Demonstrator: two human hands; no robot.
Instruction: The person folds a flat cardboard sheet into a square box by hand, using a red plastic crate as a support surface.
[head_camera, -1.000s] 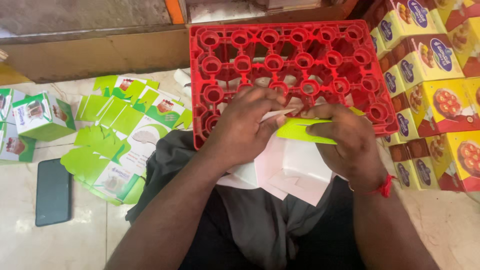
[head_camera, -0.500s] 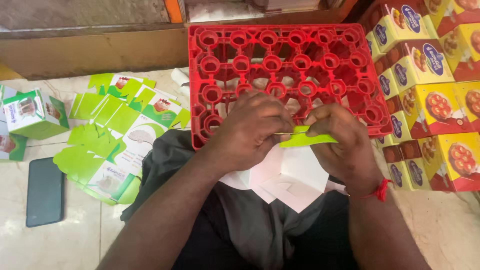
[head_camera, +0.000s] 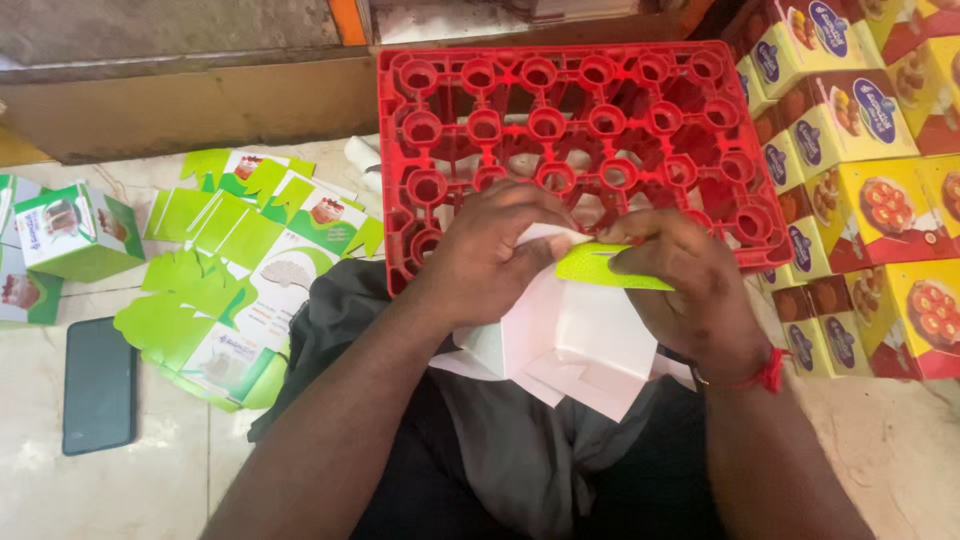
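Two hands met over your lap: your left hand (head_camera: 490, 250) pinched the white inner face of a half-folded carton (head_camera: 570, 335), fingers clenched on its upper edge, while your right hand (head_camera: 690, 290) gripped the lime-green flap (head_camera: 595, 265) between thumb and fingertips. The carton sat against your dark trousers (head_camera: 520, 470), just in front of the red plastic crate (head_camera: 560, 120), which lay on the floor with its round sockets facing up.

You sat on a pale tiled floor (head_camera: 140, 490), scuffed and marked. To your left, flat green carton blanks (head_camera: 230, 270) lay fanned out in a loose heap, and beyond them stood folded green boxes (head_camera: 75, 230). A dark phone (head_camera: 98, 385) rested face up on the tiles near the blanks. On your right, yellow-and-red boxes (head_camera: 870, 200) were stacked in rows, touching the crate's side. Behind the crate ran a low brown board (head_camera: 200, 105) beneath a grey concrete ledge (head_camera: 150, 30).
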